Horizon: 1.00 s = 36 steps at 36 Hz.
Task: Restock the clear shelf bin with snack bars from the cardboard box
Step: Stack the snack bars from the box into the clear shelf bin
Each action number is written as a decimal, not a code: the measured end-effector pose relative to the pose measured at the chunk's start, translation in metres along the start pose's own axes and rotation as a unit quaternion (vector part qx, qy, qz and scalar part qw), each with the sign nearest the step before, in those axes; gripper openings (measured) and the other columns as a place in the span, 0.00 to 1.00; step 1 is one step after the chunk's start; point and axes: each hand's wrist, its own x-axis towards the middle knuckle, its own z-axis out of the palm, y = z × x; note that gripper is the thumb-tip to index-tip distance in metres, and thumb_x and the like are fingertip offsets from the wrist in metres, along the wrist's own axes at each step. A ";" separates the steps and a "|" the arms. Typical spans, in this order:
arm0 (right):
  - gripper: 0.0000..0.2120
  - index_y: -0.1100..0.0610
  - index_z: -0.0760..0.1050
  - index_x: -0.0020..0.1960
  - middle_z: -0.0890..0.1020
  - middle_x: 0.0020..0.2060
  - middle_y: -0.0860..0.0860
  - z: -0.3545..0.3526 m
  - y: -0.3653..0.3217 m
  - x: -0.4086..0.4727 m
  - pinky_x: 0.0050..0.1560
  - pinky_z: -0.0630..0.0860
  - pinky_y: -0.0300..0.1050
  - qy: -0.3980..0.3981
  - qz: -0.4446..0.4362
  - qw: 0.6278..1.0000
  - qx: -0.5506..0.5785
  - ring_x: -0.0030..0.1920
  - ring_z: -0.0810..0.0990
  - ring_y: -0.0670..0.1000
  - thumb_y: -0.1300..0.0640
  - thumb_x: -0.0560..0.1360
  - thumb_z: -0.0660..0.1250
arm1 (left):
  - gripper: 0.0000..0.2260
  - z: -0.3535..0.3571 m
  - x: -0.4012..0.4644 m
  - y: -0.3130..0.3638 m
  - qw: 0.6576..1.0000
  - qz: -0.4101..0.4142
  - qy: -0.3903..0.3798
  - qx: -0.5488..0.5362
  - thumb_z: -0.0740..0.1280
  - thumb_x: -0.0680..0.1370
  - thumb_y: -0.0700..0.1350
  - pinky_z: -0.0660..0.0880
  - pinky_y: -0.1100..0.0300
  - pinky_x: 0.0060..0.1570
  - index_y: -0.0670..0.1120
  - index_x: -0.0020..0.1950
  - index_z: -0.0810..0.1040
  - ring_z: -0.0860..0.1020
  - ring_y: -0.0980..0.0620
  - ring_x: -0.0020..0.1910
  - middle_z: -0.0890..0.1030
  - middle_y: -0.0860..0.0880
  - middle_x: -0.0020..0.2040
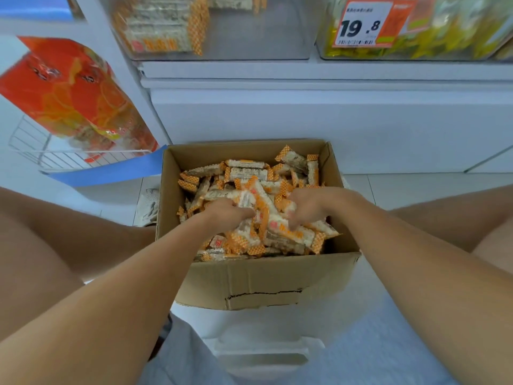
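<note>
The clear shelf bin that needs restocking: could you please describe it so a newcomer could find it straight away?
Start at the open cardboard box on the floor and look straight up to the white shelf above it. The clear shelf bin sits on it at the left, only partly filled with white, orange-checked snack bars matching the box's. The neighbouring bin holds yellow-green packs and carries an orange 19.8 price tag.

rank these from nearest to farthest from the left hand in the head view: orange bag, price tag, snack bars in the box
From the left hand:
1. snack bars, gripped in the box right under it
2. orange bag, up on the left
3. price tag, far upper right on a shelf bin
</note>
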 end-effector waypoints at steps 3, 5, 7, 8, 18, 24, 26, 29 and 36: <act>0.41 0.54 0.54 0.80 0.59 0.79 0.50 -0.012 0.007 -0.008 0.72 0.65 0.56 0.019 -0.002 0.992 0.123 0.76 0.61 0.56 0.47 0.75 0.71 | 0.41 -0.004 -0.002 0.005 1.000 0.002 0.010 -0.027 0.73 0.74 0.59 0.71 0.50 0.63 0.41 0.78 0.60 0.70 0.41 0.70 0.67 0.42 0.75; 0.21 0.54 0.73 0.63 0.73 0.60 0.49 -0.012 0.011 -0.008 0.62 0.69 0.53 0.012 -0.006 0.966 0.259 0.60 0.72 0.54 0.52 0.73 0.73 | 0.42 -0.007 -0.004 0.011 0.998 0.004 0.012 -0.067 0.74 0.73 0.58 0.70 0.48 0.65 0.43 0.78 0.58 0.69 0.41 0.71 0.66 0.42 0.76; 0.18 0.50 0.69 0.43 0.73 0.46 0.47 -0.014 0.016 -0.005 0.58 0.69 0.52 0.018 -0.024 0.930 0.367 0.49 0.73 0.51 0.52 0.63 0.78 | 0.44 -0.013 -0.005 0.022 0.993 0.015 0.016 -0.115 0.75 0.72 0.58 0.68 0.45 0.67 0.45 0.79 0.56 0.68 0.41 0.72 0.64 0.44 0.77; 0.22 0.52 0.69 0.45 0.76 0.50 0.49 -0.016 0.019 -0.003 0.64 0.70 0.54 0.023 -0.027 0.912 0.408 0.53 0.75 0.52 0.51 0.59 0.79 | 0.44 -0.018 -0.008 0.030 0.990 0.016 0.018 -0.139 0.75 0.72 0.59 0.69 0.45 0.67 0.46 0.79 0.57 0.69 0.40 0.71 0.65 0.44 0.77; 0.15 0.55 0.80 0.58 0.85 0.55 0.47 -0.136 -0.048 -0.073 0.52 0.74 0.40 0.200 -0.183 0.834 0.481 0.56 0.81 0.43 0.55 0.73 0.76 | 0.29 -0.111 -0.056 0.140 0.950 0.174 0.034 -0.259 0.72 0.74 0.61 0.67 0.56 0.58 0.49 0.69 0.70 0.71 0.57 0.56 0.72 0.57 0.57; 0.15 0.63 0.81 0.56 0.83 0.46 0.58 -0.195 -0.070 -0.115 0.40 0.81 0.44 0.230 -0.247 0.828 0.448 0.43 0.82 0.53 0.54 0.75 0.73 | 0.16 -0.154 -0.090 0.177 0.923 0.263 -0.053 -0.277 0.69 0.74 0.55 0.79 0.51 0.53 0.50 0.58 0.82 0.85 0.47 0.51 0.86 0.47 0.53; 0.15 0.62 0.81 0.58 0.83 0.49 0.58 -0.208 -0.073 -0.121 0.39 0.81 0.43 0.227 -0.272 0.814 0.460 0.46 0.82 0.54 0.54 0.76 0.71 | 0.17 -0.164 -0.093 0.184 0.908 0.298 -0.061 -0.290 0.70 0.73 0.52 0.78 0.50 0.55 0.49 0.60 0.82 0.84 0.47 0.54 0.85 0.47 0.54; 0.17 0.66 0.78 0.61 0.83 0.50 0.61 -0.220 -0.075 -0.118 0.38 0.82 0.43 0.225 -0.295 0.791 0.486 0.46 0.83 0.57 0.55 0.78 0.69 | 0.13 -0.176 -0.088 0.195 0.896 0.313 -0.031 -0.313 0.71 0.76 0.49 0.81 0.54 0.50 0.47 0.59 0.83 0.85 0.48 0.52 0.86 0.48 0.53; 0.23 0.67 0.79 0.53 0.85 0.43 0.64 -0.249 -0.091 -0.097 0.36 0.82 0.45 0.324 -0.260 0.767 0.490 0.39 0.84 0.58 0.45 0.80 0.64 | 0.16 -0.196 -0.059 0.226 0.879 0.309 0.007 -0.364 0.71 0.74 0.47 0.81 0.50 0.52 0.43 0.60 0.82 0.85 0.45 0.51 0.86 0.44 0.52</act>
